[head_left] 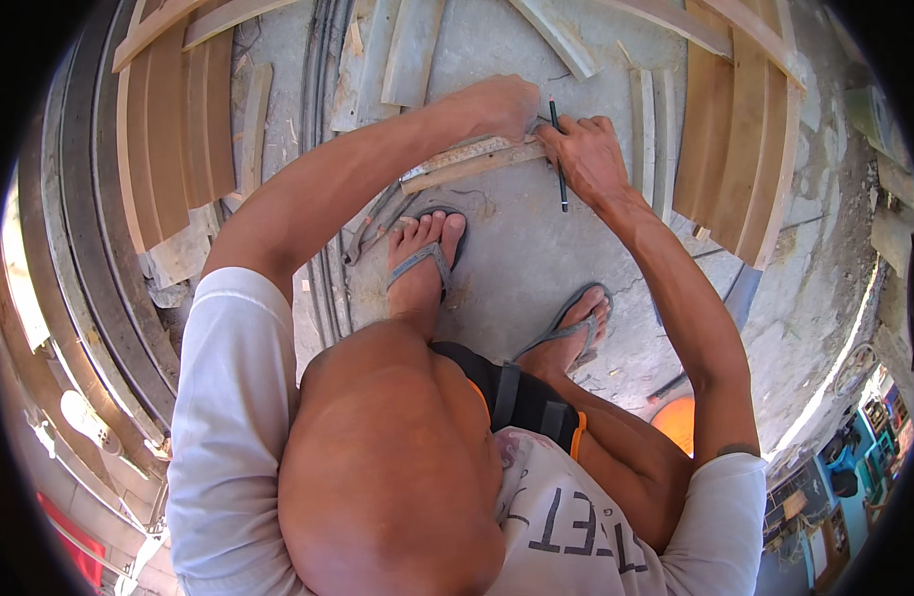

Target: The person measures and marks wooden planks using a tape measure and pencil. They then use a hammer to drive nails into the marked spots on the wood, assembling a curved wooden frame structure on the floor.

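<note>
My left hand is curled closed beyond my left foot, over the far end of a short wooden strip. What its fingers grip is hidden from above. Close beside it, on the right, my right hand pinches a dark pencil, its shaft pointing toward me. Something thin shows in the small gap between the two hands, too small to name. The wooden strip slants just off the concrete floor, with a second pale, rough-edged piece along its far side.
Planked wooden panels stand at left and right. Loose boards lie ahead, beside long dark rods. A pry-bar-like hooked tool lies near my left foot. An orange round object sits by my right leg.
</note>
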Action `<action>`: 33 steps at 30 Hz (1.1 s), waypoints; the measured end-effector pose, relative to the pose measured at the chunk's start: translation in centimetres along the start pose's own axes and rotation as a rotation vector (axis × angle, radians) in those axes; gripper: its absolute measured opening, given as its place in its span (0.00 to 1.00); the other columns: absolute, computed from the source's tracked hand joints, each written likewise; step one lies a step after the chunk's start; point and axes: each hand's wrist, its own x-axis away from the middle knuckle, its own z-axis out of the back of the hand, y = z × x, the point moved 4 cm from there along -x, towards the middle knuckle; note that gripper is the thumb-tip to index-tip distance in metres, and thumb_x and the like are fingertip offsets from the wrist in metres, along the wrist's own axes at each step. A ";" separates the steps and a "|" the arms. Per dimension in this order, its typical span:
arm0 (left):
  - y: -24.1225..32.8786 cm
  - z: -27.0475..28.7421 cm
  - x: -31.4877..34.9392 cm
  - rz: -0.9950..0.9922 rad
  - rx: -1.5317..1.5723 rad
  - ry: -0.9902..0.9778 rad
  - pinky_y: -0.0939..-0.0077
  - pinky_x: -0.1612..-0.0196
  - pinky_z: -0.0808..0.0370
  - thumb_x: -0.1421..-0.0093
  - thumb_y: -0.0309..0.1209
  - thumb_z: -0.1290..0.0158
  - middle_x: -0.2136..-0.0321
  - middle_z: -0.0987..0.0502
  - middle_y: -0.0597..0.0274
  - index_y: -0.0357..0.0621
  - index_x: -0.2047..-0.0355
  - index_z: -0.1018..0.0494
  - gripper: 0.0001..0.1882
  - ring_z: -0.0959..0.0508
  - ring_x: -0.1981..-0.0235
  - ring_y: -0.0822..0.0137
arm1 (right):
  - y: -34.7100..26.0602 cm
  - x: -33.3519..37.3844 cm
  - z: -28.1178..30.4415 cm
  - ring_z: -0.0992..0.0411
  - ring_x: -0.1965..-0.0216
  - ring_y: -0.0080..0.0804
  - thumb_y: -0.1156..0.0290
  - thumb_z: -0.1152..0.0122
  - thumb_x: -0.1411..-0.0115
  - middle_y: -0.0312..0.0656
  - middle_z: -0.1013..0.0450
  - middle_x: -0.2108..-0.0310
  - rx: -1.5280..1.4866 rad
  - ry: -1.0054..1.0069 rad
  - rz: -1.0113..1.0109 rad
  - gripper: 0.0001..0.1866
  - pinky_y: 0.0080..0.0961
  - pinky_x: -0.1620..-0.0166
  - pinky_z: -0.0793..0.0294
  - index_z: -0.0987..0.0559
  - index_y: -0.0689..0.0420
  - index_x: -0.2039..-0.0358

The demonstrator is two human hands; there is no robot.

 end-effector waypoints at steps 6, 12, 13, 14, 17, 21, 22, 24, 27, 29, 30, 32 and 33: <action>0.8 0.6 0.9 0.043 0.054 0.018 0.51 0.60 0.18 0.52 0.33 0.33 0.68 0.14 0.42 0.39 0.66 0.13 0.14 0.14 0.63 0.40 | -1.9 1.0 5.3 0.21 0.65 0.50 0.64 0.38 0.29 0.48 0.21 0.65 -0.263 0.214 -0.136 0.11 0.44 0.54 0.28 0.15 0.52 0.51; -0.1 -0.2 -0.5 0.013 0.024 -0.050 0.51 0.60 0.17 0.52 0.33 0.33 0.69 0.14 0.41 0.38 0.66 0.13 0.14 0.14 0.65 0.40 | -2.9 3.0 1.4 0.23 0.68 0.64 0.69 0.40 0.30 0.57 0.20 0.70 -0.870 -0.023 -0.195 0.10 0.48 0.62 0.23 0.16 0.57 0.54; -0.4 -0.7 -0.9 0.004 0.007 -0.042 0.52 0.61 0.17 0.52 0.33 0.34 0.70 0.14 0.41 0.37 0.66 0.13 0.14 0.14 0.66 0.41 | -3.5 2.5 1.3 0.22 0.69 0.64 0.70 0.38 0.31 0.57 0.20 0.70 -0.912 0.011 -0.239 0.09 0.47 0.62 0.22 0.16 0.57 0.54; -1.0 -1.2 -1.3 0.031 0.025 -0.049 0.52 0.61 0.17 0.52 0.33 0.34 0.70 0.14 0.41 0.37 0.67 0.13 0.14 0.14 0.66 0.41 | -4.4 1.7 1.0 0.22 0.69 0.63 0.71 0.37 0.33 0.57 0.20 0.71 -0.954 0.046 -0.282 0.09 0.47 0.62 0.22 0.16 0.57 0.55; -1.8 -2.2 -2.0 0.081 0.067 -0.080 0.53 0.62 0.17 0.51 0.32 0.35 0.70 0.14 0.42 0.36 0.67 0.13 0.13 0.14 0.67 0.42 | -4.7 0.9 -0.1 0.21 0.69 0.60 0.72 0.32 0.38 0.56 0.20 0.71 -0.935 0.158 -0.212 0.10 0.45 0.62 0.22 0.17 0.58 0.57; -1.2 -1.5 -2.0 0.100 0.103 -0.127 0.55 0.64 0.17 0.50 0.30 0.37 0.71 0.14 0.43 0.37 0.68 0.13 0.11 0.13 0.68 0.45 | -3.8 0.2 -1.3 0.19 0.69 0.53 0.70 0.28 0.42 0.54 0.19 0.70 -0.830 0.219 -0.038 0.13 0.41 0.63 0.21 0.18 0.58 0.58; -1.1 -1.4 -1.8 0.114 0.119 -0.144 0.55 0.65 0.17 0.50 0.29 0.37 0.71 0.14 0.44 0.37 0.69 0.13 0.10 0.13 0.68 0.45 | -3.6 0.1 -1.4 0.18 0.69 0.52 0.70 0.28 0.42 0.54 0.19 0.69 -0.893 0.202 -0.096 0.12 0.40 0.63 0.21 0.17 0.58 0.59; -1.6 -1.4 -1.7 0.084 0.141 -0.125 0.56 0.67 0.18 0.50 0.28 0.37 0.73 0.14 0.45 0.36 0.69 0.14 0.10 0.14 0.70 0.49 | -3.4 -0.1 -1.5 0.18 0.68 0.49 0.70 0.28 0.42 0.52 0.18 0.69 -1.016 0.167 -0.212 0.11 0.39 0.62 0.21 0.17 0.58 0.60; -1.9 -1.5 -1.6 0.129 0.223 -0.138 0.59 0.70 0.18 0.51 0.27 0.37 0.75 0.15 0.48 0.34 0.70 0.14 0.09 0.14 0.73 0.53 | -3.0 -0.1 -1.6 0.18 0.68 0.46 0.69 0.28 0.42 0.52 0.18 0.68 -0.935 0.068 -0.163 0.11 0.37 0.62 0.22 0.17 0.59 0.61; -1.0 -0.7 -1.3 0.164 0.241 -0.181 0.61 0.69 0.17 0.51 0.26 0.34 0.73 0.14 0.48 0.32 0.68 0.14 0.11 0.13 0.73 0.56 | -2.9 0.0 -2.0 0.18 0.69 0.46 0.69 0.28 0.42 0.52 0.18 0.68 -0.944 0.082 -0.155 0.11 0.37 0.62 0.22 0.16 0.60 0.60; -0.8 -0.4 -1.3 0.176 0.223 -0.206 0.63 0.68 0.15 0.52 0.26 0.31 0.71 0.13 0.48 0.31 0.66 0.14 0.13 0.12 0.71 0.56 | -2.8 0.0 -2.2 0.18 0.69 0.46 0.68 0.28 0.42 0.52 0.18 0.68 -0.948 0.089 -0.147 0.12 0.37 0.62 0.23 0.16 0.60 0.60; -0.3 0.1 -1.0 0.191 0.201 -0.229 0.64 0.67 0.14 0.53 0.26 0.29 0.69 0.13 0.48 0.30 0.65 0.14 0.15 0.12 0.69 0.57 | -2.8 0.1 -2.6 0.19 0.69 0.46 0.68 0.28 0.41 0.52 0.18 0.69 -0.965 0.117 -0.146 0.12 0.36 0.63 0.23 0.16 0.60 0.60; -0.4 0.0 -1.0 0.196 0.199 -0.225 0.64 0.67 0.14 0.53 0.26 0.28 0.68 0.13 0.48 0.30 0.65 0.14 0.15 0.12 0.69 0.57 | -2.9 0.0 -2.6 0.19 0.70 0.45 0.68 0.28 0.41 0.51 0.18 0.69 -0.974 0.129 -0.144 0.12 0.36 0.63 0.23 0.16 0.60 0.60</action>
